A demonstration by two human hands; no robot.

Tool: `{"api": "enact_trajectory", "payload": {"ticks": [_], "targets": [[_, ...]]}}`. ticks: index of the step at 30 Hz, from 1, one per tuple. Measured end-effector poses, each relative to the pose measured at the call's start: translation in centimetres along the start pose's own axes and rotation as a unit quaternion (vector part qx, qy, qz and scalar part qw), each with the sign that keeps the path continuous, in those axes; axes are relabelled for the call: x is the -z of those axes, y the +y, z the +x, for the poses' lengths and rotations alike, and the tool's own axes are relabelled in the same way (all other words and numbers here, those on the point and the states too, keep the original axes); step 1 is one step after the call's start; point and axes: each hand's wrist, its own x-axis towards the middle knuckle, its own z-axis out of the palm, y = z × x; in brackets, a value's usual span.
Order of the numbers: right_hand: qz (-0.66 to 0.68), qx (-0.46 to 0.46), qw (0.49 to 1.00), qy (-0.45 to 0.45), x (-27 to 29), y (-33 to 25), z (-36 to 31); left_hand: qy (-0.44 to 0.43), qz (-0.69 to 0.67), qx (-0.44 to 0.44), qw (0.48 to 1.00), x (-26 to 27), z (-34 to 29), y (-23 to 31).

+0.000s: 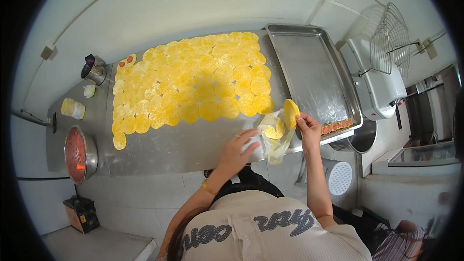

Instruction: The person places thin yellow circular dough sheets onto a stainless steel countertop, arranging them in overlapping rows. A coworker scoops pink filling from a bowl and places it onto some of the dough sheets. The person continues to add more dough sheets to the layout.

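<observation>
My right hand point(308, 128) pinches a small stack of round yellow dough wrappers point(290, 113), held up on edge above the steel table's right part. Just below and left of that stack lies a crumpled clear plastic bag point(275, 153) with more yellow wrappers point(274, 129) in it. My left hand point(240, 149) is beside the bag, its fingers stretched and apart, close to whitish plastic. Many round yellow wrappers point(208, 108) cover the steel table in overlapping rows. Two of them at the far left corner bear reddish filling point(122, 64).
A large metal tray point(309, 62) stands at the right, with a row of filled pieces point(337, 126) along its near end. Left are a steel bowl of reddish filling point(76, 154), a yellow wrapper pack point(73, 108) and a metal container point(95, 73). A white machine point(379, 79) stands far right.
</observation>
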Motion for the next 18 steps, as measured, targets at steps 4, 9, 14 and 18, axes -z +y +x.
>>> {"api": "enact_trajectory", "payload": {"ticks": [4,9,14,18], "targets": [[-0.01,-0.048,0.996,-0.079,-3.3,-1.6,-1.5,0.019,-0.246,0.085,0.965,-3.8,2.4,2.1],[0.092,-0.079,0.974,-0.19,-6.7,-1.4,-2.0,0.095,-0.195,0.148,0.965,-2.4,1.5,1.5],[0.062,-0.073,0.946,-0.311,-8.9,-0.9,-1.9,0.186,-0.165,0.157,0.956,-0.5,-0.6,1.3],[0.108,-0.151,0.918,-0.35,-11.4,-0.7,-2.5,0.225,-0.176,0.134,0.949,1.4,-2.4,1.4]]}}
